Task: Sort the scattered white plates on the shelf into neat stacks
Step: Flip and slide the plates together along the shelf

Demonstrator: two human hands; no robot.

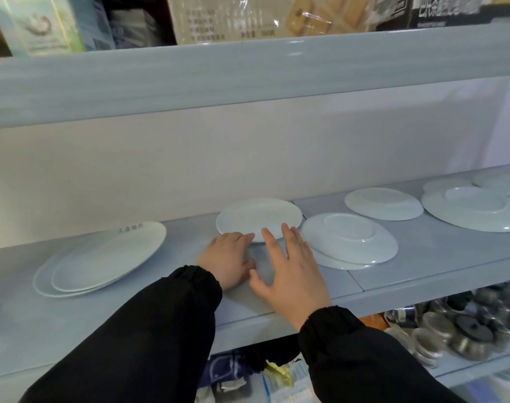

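A small white plate (258,218) lies right side up at the middle of the grey shelf (422,257). My left hand (229,261) rests on the shelf with its fingertips at the plate's near rim. My right hand (291,270) hovers beside it, fingers spread, tips just over the same rim. Neither hand holds anything. To the left sit two oval plates (102,257), one nested in the other. Right of my hands two upside-down plates (351,239) overlap. Further right lie another upside-down plate (384,203) and a large one (471,213).
More white plates (500,181) lie at the far right end. The upper shelf edge (248,74) hangs above, carrying boxes. Below the shelf are metal lids and pots (466,333) at the right and packets (248,379) in the middle.
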